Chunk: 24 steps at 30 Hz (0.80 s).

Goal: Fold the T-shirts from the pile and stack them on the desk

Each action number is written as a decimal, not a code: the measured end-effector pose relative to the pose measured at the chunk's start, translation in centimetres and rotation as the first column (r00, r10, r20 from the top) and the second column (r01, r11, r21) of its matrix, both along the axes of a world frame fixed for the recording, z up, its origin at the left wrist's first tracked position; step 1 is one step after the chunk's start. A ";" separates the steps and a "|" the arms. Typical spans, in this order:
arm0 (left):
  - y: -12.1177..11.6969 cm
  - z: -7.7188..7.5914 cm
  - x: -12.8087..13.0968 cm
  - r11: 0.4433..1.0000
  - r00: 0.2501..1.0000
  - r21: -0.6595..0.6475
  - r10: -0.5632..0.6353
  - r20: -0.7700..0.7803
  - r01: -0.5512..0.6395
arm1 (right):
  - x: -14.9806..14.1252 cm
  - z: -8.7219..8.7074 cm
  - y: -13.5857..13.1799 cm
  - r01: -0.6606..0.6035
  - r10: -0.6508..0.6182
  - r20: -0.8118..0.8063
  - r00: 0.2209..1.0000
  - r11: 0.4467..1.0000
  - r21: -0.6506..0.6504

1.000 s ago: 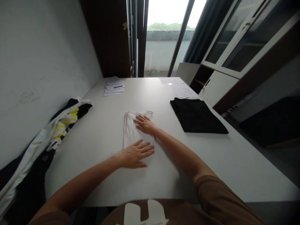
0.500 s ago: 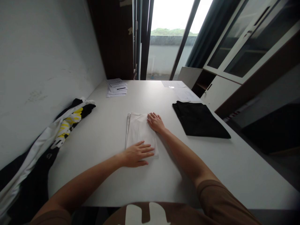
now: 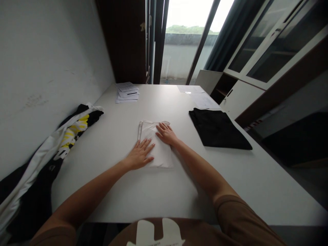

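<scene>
A folded white cloth garment [image 3: 161,155] lies flat on the white table [image 3: 143,194] in front of me. My left hand [image 3: 139,154] rests on its left side, palm down with the fingers apart. Near the far right corner of the cloth, my right hand [image 3: 166,133] also lies palm down, fingers stretched out. Neither hand grips anything. Which kind of garment the white cloth is, I cannot tell.
To the right lies a folded black cloth [image 3: 220,129]. Black, white and yellow garments [image 3: 74,131] are heaped along the left wall. A stack of papers [image 3: 127,92] sits at the far left, and loose sheets [image 3: 202,100] lie at the far right.
My left hand has slid from the cloth's near edge away from me and leftward to its left side. My right hand has shifted slightly left across the far part.
</scene>
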State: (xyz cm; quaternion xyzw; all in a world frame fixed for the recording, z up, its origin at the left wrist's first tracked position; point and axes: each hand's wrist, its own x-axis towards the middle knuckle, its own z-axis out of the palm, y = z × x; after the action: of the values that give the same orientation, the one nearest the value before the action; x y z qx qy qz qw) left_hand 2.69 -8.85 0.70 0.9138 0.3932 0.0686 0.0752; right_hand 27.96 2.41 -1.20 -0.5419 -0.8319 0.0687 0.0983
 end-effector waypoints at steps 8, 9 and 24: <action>2.3 0.0 0.0 0.994 0.994 0.052 0.098 0.047 -0.100 | 1.6 -0.1 1.0 0.236 -0.235 -0.020 0.972 0.970 0.056; 3.0 0.1 0.2 0.992 0.993 0.060 0.106 0.056 -0.109 | 1.5 -0.1 0.8 0.224 -0.223 -0.029 0.974 0.971 0.080; 11.1 -1.8 1.8 0.916 0.917 -0.042 0.399 0.019 -0.398 | 1.3 0.7 -0.1 0.146 -0.145 -0.010 0.989 0.988 0.052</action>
State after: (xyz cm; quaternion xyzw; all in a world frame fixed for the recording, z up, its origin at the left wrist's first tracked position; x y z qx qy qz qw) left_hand 4.47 2.29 -1.11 0.8120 0.5711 0.0878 0.0822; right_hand 29.29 2.32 -0.47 -0.5981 -0.7913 0.0411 0.1198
